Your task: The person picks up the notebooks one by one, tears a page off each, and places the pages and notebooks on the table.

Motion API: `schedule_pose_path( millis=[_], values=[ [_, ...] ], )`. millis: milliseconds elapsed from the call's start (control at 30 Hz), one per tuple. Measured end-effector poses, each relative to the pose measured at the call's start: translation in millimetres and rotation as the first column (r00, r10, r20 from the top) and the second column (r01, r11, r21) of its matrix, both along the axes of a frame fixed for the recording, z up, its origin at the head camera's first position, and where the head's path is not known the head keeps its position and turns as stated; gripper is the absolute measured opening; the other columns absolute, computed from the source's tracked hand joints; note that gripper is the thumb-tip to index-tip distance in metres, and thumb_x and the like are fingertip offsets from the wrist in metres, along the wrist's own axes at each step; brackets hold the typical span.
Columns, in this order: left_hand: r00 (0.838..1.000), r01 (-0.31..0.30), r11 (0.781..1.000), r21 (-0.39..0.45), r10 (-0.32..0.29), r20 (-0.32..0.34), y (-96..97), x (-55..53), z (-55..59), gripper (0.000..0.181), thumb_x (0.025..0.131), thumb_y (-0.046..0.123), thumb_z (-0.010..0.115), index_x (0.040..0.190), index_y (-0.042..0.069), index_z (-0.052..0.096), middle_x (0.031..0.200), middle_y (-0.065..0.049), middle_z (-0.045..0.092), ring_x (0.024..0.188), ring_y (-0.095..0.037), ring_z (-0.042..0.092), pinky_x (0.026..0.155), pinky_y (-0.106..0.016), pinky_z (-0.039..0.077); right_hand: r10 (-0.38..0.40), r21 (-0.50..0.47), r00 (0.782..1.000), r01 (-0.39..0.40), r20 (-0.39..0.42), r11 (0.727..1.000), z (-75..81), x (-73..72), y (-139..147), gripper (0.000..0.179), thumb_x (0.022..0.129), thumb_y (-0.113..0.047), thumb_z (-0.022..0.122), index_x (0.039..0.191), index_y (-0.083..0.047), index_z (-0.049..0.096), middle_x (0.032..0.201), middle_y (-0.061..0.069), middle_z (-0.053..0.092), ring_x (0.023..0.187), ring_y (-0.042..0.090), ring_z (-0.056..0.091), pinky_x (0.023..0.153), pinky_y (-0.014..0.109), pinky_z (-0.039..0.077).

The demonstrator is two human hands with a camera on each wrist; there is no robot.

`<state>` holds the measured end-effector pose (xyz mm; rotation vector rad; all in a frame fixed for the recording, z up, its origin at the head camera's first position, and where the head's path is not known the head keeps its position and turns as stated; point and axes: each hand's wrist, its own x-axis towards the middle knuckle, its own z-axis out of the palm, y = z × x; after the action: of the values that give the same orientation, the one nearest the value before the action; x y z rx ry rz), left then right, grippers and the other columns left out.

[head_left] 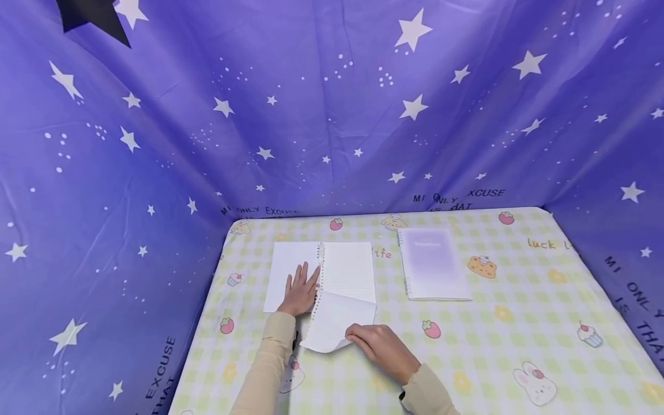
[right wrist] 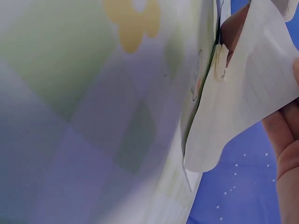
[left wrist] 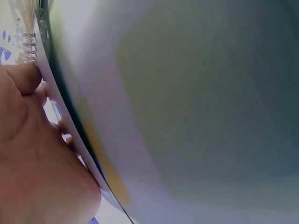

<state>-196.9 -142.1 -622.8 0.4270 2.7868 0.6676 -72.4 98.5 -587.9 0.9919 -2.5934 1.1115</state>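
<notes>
A spiral-bound notebook lies spread on the table, with a white left side (head_left: 293,259) and a lined right page (head_left: 347,268). My left hand (head_left: 301,293) rests on the left side, fingers spread, the thumb side close to the coil binding (head_left: 320,253). With its thumb and fingers, my right hand (head_left: 383,349) pinches the lower right corner of a white sheet (head_left: 339,317). The lower part of that sheet is pulled toward me, its hole-punched left edge swung away from the coil. In the right wrist view the lined sheet (right wrist: 243,102) bends up from the table.
A second spiral notebook (head_left: 433,265) with a pale purple cover lies closed to the right. Both rest on a table (head_left: 493,346) with a green-checked, cartoon-printed cloth. Purple star-patterned curtains (head_left: 332,115) stand behind and at both sides.
</notes>
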Motion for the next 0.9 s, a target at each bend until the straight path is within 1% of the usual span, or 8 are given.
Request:
schedule_pose_path(
  millis=[67, 167, 267, 367, 567, 667, 800, 900],
  values=[
    [1.000, 0.001, 1.000, -0.002, -0.001, -0.004, 0.0, 0.8, -0.1, 0.052, 0.108, 0.027, 0.027, 0.158, 0.014, 0.025, 0.166, -0.020, 0.003, 0.153, -0.037, -0.001, 0.122, -0.059, -0.002, 0.009, 0.007, 1.000, -0.009, 0.003, 1.000, -0.1, 0.5, -0.3, 0.010, 0.100, -0.021, 0.058, 0.100, -0.022, 0.068, 0.093, -0.015, 0.072, 0.081, -0.004, 0.065, 0.072, 0.015, 0.053],
    [1.000, 0.008, 1.000, 0.027, -0.008, -0.005, 0.3, 2.1, 2.4, 0.052, 0.107, 0.025, 0.029, 0.157, 0.011, 0.027, 0.165, -0.022, 0.005, 0.153, -0.039, 0.000, 0.121, -0.061, -0.002, 0.020, 0.034, 1.000, -0.021, 0.012, 0.999, -0.7, 1.9, -1.0, 0.011, 0.101, -0.023, 0.058, 0.098, -0.023, 0.068, 0.089, -0.016, 0.071, 0.078, -0.005, 0.063, 0.070, 0.016, 0.052],
    [1.000, 0.011, 1.000, 0.021, -0.010, -0.005, 0.8, 3.7, 4.5, 0.053, 0.107, 0.024, 0.028, 0.158, 0.011, 0.026, 0.165, -0.022, 0.005, 0.152, -0.039, -0.001, 0.122, -0.060, -0.003, 0.030, 0.063, 0.999, -0.031, 0.019, 0.998, -2.3, 2.4, -2.3, 0.012, 0.101, -0.025, 0.056, 0.097, -0.023, 0.068, 0.089, -0.017, 0.071, 0.078, -0.007, 0.062, 0.070, 0.015, 0.052],
    [1.000, 0.004, 1.000, 0.011, -0.004, -0.007, 1.5, 4.0, 5.4, 0.052, 0.107, 0.024, 0.028, 0.158, 0.012, 0.026, 0.165, -0.022, 0.005, 0.153, -0.039, -0.001, 0.122, -0.060, -0.003, 0.020, 0.079, 1.000, -0.021, 0.014, 0.997, -2.2, 0.7, -4.5, 0.013, 0.102, -0.026, 0.055, 0.098, -0.024, 0.067, 0.089, -0.017, 0.070, 0.078, -0.007, 0.062, 0.069, 0.015, 0.052],
    [1.000, -0.013, 0.996, 0.083, 0.012, 0.012, 1.2, 5.2, 6.9, 0.050, 0.107, 0.023, 0.032, 0.155, 0.008, 0.032, 0.163, -0.026, 0.009, 0.152, -0.043, 0.004, 0.120, -0.064, -0.002, -0.008, 0.115, 1.000, 0.008, 0.004, 0.993, -1.5, -1.2, -5.8, 0.013, 0.102, -0.025, 0.056, 0.097, -0.022, 0.067, 0.088, -0.016, 0.070, 0.076, -0.006, 0.062, 0.068, 0.018, 0.052],
    [1.000, -0.018, 0.995, 0.094, 0.015, 0.026, -0.3, 5.3, 4.0, 0.052, 0.108, 0.029, 0.026, 0.157, 0.011, 0.027, 0.165, -0.022, 0.004, 0.153, -0.038, -0.002, 0.121, -0.060, -0.006, -0.019, 0.124, 1.000, 0.018, 0.008, 0.992, -1.6, -0.1, -4.5, 0.011, 0.101, -0.024, 0.057, 0.097, -0.022, 0.067, 0.088, -0.016, 0.070, 0.077, -0.005, 0.063, 0.068, 0.019, 0.053],
    [1.000, -0.003, 0.991, 0.131, 0.003, 0.001, -2.2, 5.6, -0.3, 0.055, 0.108, 0.040, 0.019, 0.160, 0.019, 0.018, 0.166, -0.018, -0.004, 0.153, -0.032, -0.011, 0.121, -0.056, -0.013, -0.037, 0.108, 0.999, 0.036, 0.008, 0.994, -1.0, 0.9, -3.5, 0.011, 0.100, -0.023, 0.058, 0.098, -0.023, 0.068, 0.089, -0.015, 0.071, 0.079, -0.003, 0.065, 0.070, 0.020, 0.055],
    [1.000, 0.005, 0.991, 0.131, -0.002, -0.024, -1.2, 7.2, 2.0, 0.056, 0.108, 0.040, 0.020, 0.160, 0.020, 0.018, 0.166, -0.019, -0.002, 0.153, -0.034, -0.009, 0.120, -0.059, -0.011, -0.025, 0.102, 1.000, 0.025, 0.003, 0.994, -1.2, 1.5, -4.7, 0.012, 0.101, -0.024, 0.057, 0.098, -0.022, 0.068, 0.089, -0.015, 0.072, 0.079, -0.003, 0.065, 0.070, 0.020, 0.055]
  ],
)
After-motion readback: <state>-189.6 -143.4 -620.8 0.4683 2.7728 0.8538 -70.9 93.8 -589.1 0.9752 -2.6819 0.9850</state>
